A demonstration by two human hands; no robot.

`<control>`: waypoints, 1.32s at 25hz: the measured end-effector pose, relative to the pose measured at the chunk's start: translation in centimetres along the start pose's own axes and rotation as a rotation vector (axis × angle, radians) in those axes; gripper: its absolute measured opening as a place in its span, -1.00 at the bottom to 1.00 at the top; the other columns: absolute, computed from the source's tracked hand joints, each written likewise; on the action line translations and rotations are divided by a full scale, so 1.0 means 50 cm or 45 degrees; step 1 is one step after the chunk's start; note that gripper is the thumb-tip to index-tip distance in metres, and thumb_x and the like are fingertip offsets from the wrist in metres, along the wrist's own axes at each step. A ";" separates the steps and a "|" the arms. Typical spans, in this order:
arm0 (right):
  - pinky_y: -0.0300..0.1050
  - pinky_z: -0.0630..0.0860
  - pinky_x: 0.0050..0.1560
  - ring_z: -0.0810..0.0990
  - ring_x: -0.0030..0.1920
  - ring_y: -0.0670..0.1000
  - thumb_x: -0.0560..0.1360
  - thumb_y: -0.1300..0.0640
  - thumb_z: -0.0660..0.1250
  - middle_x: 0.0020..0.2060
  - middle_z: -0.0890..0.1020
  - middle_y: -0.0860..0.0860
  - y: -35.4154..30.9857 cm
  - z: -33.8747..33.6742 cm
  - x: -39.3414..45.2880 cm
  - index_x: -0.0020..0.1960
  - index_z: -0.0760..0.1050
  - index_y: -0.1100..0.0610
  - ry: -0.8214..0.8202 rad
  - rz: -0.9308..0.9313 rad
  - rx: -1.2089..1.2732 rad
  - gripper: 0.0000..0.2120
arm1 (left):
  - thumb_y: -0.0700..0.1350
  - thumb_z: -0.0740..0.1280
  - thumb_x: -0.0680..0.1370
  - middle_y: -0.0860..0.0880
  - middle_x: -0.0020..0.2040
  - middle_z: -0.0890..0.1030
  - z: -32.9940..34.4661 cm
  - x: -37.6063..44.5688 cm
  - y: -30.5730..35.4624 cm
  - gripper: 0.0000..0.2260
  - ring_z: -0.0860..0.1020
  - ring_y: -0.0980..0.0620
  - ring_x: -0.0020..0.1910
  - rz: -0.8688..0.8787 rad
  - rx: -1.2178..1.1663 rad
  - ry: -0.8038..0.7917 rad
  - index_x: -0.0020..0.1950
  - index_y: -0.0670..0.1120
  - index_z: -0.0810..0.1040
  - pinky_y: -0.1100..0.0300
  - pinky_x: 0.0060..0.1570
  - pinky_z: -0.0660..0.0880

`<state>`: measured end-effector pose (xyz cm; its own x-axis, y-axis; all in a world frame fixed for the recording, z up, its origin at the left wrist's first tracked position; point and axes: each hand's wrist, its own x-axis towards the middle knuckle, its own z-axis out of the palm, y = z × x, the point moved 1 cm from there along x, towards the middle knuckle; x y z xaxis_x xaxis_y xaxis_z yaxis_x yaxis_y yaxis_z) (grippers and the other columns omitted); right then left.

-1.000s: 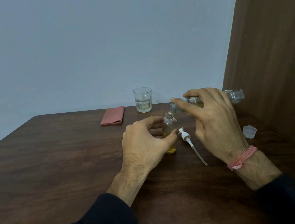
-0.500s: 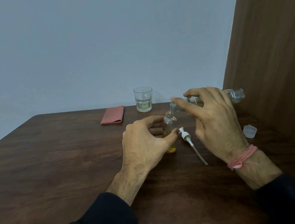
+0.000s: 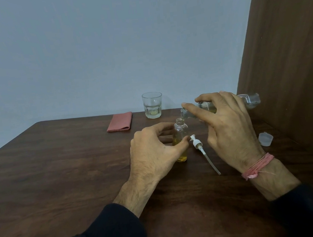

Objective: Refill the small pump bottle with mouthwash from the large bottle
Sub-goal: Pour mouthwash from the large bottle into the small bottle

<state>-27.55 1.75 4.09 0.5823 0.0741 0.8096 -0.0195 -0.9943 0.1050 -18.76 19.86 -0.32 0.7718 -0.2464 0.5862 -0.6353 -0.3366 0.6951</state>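
Nothing has clearly moved since the earlier frames. On the wooden table [image 3: 59,169], the left hand [image 3: 152,154] holds the upright small pump bottle [image 3: 180,135] between thumb and fingers. The right hand [image 3: 229,127] grips the large bottle [image 3: 250,101], tipped almost flat, its mouth over the small bottle's neck. The pump head [image 3: 256,139] lies just beside.

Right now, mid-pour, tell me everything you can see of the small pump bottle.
The small pump bottle is clear, looks like plastic or glass, and stands upright on the table with its neck open. Yellow liquid fills the lower part. The left hand holds it around the body. The large bottle, tipped by the right hand, has its mouth right at the neck. The pump head lies beside it.
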 end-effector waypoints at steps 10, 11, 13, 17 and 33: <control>0.30 0.34 0.53 0.57 0.34 0.28 0.37 0.49 0.50 0.34 0.63 0.16 0.000 0.001 0.001 0.53 0.58 0.01 0.010 -0.004 -0.003 -0.21 | 0.30 0.67 0.42 0.38 -0.06 0.75 -0.001 0.000 0.002 -0.55 0.68 0.50 -0.06 -0.015 0.003 -0.005 0.24 0.19 0.79 0.23 0.06 0.74; 0.29 0.33 0.53 0.57 0.34 0.28 0.38 0.49 0.50 0.34 0.63 0.15 0.000 0.001 0.001 0.53 0.58 0.00 0.011 -0.006 -0.004 -0.21 | 0.30 0.67 0.42 0.38 -0.07 0.75 -0.001 0.000 0.002 -0.56 0.68 0.50 -0.07 -0.017 0.000 -0.004 0.24 0.19 0.79 0.22 0.06 0.74; 0.28 0.32 0.54 0.56 0.34 0.27 0.38 0.49 0.49 0.35 0.62 0.15 0.002 0.001 0.001 0.54 0.57 -0.01 0.011 -0.012 -0.004 -0.21 | 0.30 0.67 0.42 0.38 -0.08 0.75 -0.002 -0.001 0.003 -0.56 0.68 0.50 -0.08 -0.015 -0.005 -0.006 0.23 0.19 0.79 0.22 0.06 0.74; 0.29 0.34 0.53 0.57 0.33 0.28 0.37 0.49 0.49 0.34 0.62 0.15 0.002 0.000 0.001 0.53 0.58 0.01 0.025 -0.023 -0.018 -0.21 | 0.30 0.66 0.42 0.37 -0.06 0.76 -0.003 -0.001 0.004 -0.56 0.69 0.49 -0.07 -0.017 -0.009 -0.009 0.24 0.19 0.79 0.20 0.07 0.74; 0.28 0.32 0.54 0.56 0.33 0.27 0.36 0.49 0.46 0.34 0.62 0.15 0.000 -0.002 0.001 0.54 0.57 0.00 0.015 -0.019 -0.017 -0.20 | 0.28 0.67 0.43 0.37 -0.03 0.76 -0.004 -0.001 0.005 -0.55 0.69 0.49 -0.04 -0.013 -0.014 -0.021 0.26 0.19 0.78 0.23 0.09 0.73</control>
<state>-27.60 1.77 4.21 0.5731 0.0895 0.8146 -0.0218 -0.9920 0.1244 -18.96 19.97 -0.10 0.7787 -0.2577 0.5721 -0.6274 -0.3289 0.7058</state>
